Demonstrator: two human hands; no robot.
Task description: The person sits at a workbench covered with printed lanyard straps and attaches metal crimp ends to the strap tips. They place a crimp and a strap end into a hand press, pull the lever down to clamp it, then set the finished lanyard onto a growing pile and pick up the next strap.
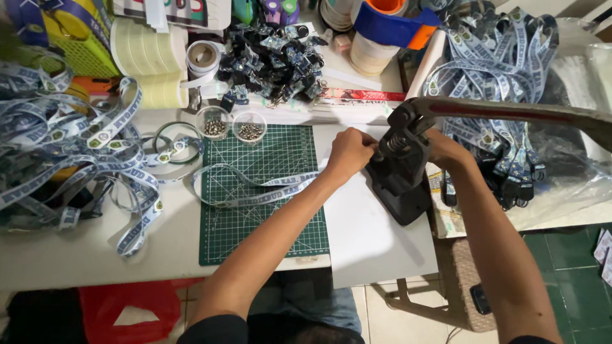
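A white desk (76,255) carries heaps of printed lanyards (70,159) on the left and a second pile (503,70) on the right, over clear plastic. A green cutting mat (268,210) lies at centre beside a grey board (370,236). On that board stands a black hand press (401,172), its long lever (510,113) reaching right. One loose lanyard (255,188) trails across the mat to the press. The left hand (349,153) is closed, pinching the lanyard's end at the press head. The right hand (446,150) sits behind the press, touching it; whether it grips cannot be told. Tape rolls (156,64), black clips (274,57) and two small dishes of rivets (233,126) line the desk's back.
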